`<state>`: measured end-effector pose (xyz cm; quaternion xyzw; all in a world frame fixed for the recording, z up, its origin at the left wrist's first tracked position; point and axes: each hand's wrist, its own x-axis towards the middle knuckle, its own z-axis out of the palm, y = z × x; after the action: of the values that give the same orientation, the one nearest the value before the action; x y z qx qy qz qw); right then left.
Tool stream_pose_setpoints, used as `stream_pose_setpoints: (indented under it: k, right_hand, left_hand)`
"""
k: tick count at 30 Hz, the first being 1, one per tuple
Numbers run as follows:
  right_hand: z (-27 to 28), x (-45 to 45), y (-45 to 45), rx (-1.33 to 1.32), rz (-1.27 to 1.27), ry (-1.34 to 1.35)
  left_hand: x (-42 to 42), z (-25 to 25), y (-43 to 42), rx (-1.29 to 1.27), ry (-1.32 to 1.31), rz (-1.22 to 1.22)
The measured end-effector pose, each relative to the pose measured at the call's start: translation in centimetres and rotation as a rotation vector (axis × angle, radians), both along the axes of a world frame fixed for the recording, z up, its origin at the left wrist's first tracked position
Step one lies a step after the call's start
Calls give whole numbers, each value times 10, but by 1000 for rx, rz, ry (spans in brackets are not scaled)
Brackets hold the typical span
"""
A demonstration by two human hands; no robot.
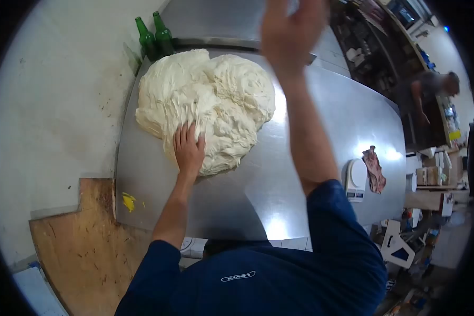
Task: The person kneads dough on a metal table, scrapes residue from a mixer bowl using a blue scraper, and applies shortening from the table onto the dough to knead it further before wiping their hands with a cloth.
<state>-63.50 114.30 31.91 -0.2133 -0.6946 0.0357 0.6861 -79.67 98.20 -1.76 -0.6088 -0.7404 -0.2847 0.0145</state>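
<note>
A large mound of pale dough [231, 100] spreads over the left part of the steel table, its surface folded and stringy. My left hand [189, 147] lies on its near edge with the fingers stretched out and touching the dough. Up in the air, above the table and to the right of the dough, is my right hand [292, 39]. It is blurred and cut off by the top of the view, so its fingers do not show clearly.
Two green bottles [155, 39] stand behind the dough by the wall. To the right on the steel table [347, 121] are a white scale [357, 176] and a crumpled reddish cloth [374, 171]. Yellow scraps [128, 201] lie at the near left. Another person [432, 92] is at the far right.
</note>
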Motion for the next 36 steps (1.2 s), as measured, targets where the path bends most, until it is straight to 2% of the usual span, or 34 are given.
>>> stream_pose_setpoints:
  k: [1, 3, 5, 6, 7, 9, 10, 11, 12, 13, 14, 15, 16, 19, 21, 22, 23, 25, 26, 27, 28, 29, 30, 31, 32, 33, 34, 35, 36]
  right_hand:
    - [-46, -24, 21, 74, -74, 83]
    - [-162, -76, 26, -162, -148, -261]
    - [-324, -101, 19, -435, -3, -834]
    - [-337, -101, 15, -534, -22, -1002]
    - [-334, -103, 25, -644, 26, -1132]
    - [-281, -110, 35, -850, 191, -1415]
    - [-227, -95, 31, -990, 322, -1399]
    - [-202, -78, 14, -816, 274, -1111]
    - [-199, -69, 1, -580, 229, -786]
    - [-203, -64, -2, -359, 128, -625]
    - [-228, -56, -9, -296, 71, -547]
    - [-269, -54, -12, -323, -2, -677]
    - [-318, -44, -13, -426, -13, -1125]
    - [-291, -31, -15, -752, 210, -1214]
    - [-232, -37, -36, -925, 153, -1227]
    - [-239, -33, -41, -706, 80, -1048]
    - [-254, -38, -48, -585, 109, -732]
    - [-340, -33, -54, -371, -225, -1172]
    - [-342, -34, -67, -421, -237, -1132]
    - [-332, -35, -66, -529, -187, -1225]
    - [-319, -35, -58, -642, -134, -1315]
    - [-305, -33, -52, -766, -82, -1405]
    - [-256, -55, -79, -856, -130, -1541]
    - [-206, -78, -107, -937, -173, -1689]
    - [-207, -87, -138, -808, -22, -1477]
    - [-215, -93, -164, -674, 118, -1261]
    - [-227, -108, -200, -609, 378, -1048]
    - [-246, -121, -234, -717, 560, -1118]
    - [-265, -134, -268, -843, 730, -1184]
  left_hand:
    - [3, -1, -12, 28, -15, 9]
    - [8, -5, -23, 92, -37, 23]
    - [12, -20, -27, 113, -2, 108]
    - [17, -28, -33, 109, 6, 149]
    - [18, -31, -26, 135, -3, 131]
    - [11, -28, -18, 156, -10, 148]
    - [7, -35, -14, 181, 0, 126]
    - [3, -40, -11, 206, 20, 122]
    - [0, -38, -10, 193, -2, 131]
    - [1, -34, -9, 188, -26, 137]
    - [2, -34, -9, 152, -30, 176]
    - [2, -34, -9, 125, -43, 197]
    - [1, -33, -12, 114, -61, 209]
    - [-3, -34, -19, 65, -139, 186]
    - [-1, -30, -23, 39, -200, 152]
    - [-2, -31, -24, 38, -226, 140]
    - [-2, -32, -27, 35, -255, 123]
    - [-8, -34, -35, -2, -379, 33]
    - [-12, -33, -42, -14, -434, -28]
    - [-18, -31, -47, -19, -486, -89]
    - [-44, 7, -63, -97, -763, -311]
    - [-60, 47, -96, -89, -879, -333]
    - [-70, 71, -138, -83, -997, -356]
    - [-79, 74, -178, -54, -1081, -355]
    - [-92, 76, -217, -27, -1156, -357]
    - [-104, 78, -257, -92, -1317, -240]
    - [-116, 77, -297, -162, -1473, -119]
    - [-120, 47, -334, -154, -1462, 56]
    - [-128, 43, -368, -149, -1410, 189]
